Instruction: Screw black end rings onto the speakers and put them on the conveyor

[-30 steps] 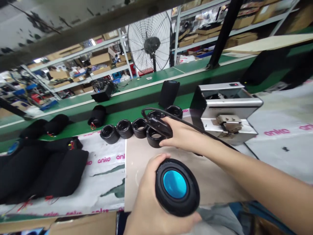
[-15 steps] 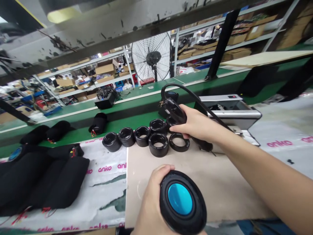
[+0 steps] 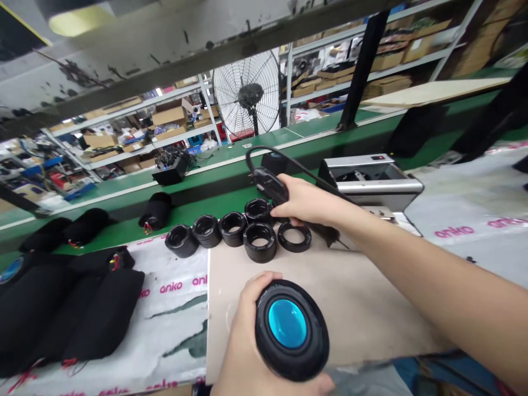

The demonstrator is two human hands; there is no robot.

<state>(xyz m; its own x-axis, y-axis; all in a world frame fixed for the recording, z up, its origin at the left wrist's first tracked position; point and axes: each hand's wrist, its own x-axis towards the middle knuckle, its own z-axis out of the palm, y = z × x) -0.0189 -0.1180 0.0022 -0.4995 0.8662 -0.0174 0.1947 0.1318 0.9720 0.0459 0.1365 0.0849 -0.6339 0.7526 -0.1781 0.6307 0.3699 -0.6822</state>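
Observation:
My left hand [image 3: 243, 341] is closed around a black round speaker [image 3: 317, 330] with a shiny blue centre, its face turned up towards me. Farther back, my right hand [image 3: 309, 201] grips a black electric screwdriver [image 3: 270, 184]; its cable loops over the hand and its thin bit points down to the right. Just below the right hand lies a thin black ring [image 3: 294, 246] on the brown board [image 3: 355, 297]. Several thicker black rings, one of them a ring [image 3: 259, 252] at the front, stand in a cluster to the left of it.
A silver open-topped machine [image 3: 371, 187] stands right of my right hand. Black cloth-covered cylinders [image 3: 103, 313] with red wires lie at the left on printed plastic sheeting [image 3: 173, 313]. A metal beam [image 3: 173, 60] crosses overhead. Behind the green bench are a fan [image 3: 247, 96] and shelves.
The view has swung slightly right, so the scene sits farther left. Both hands have moved a little left, still holding the speaker and the screwdriver.

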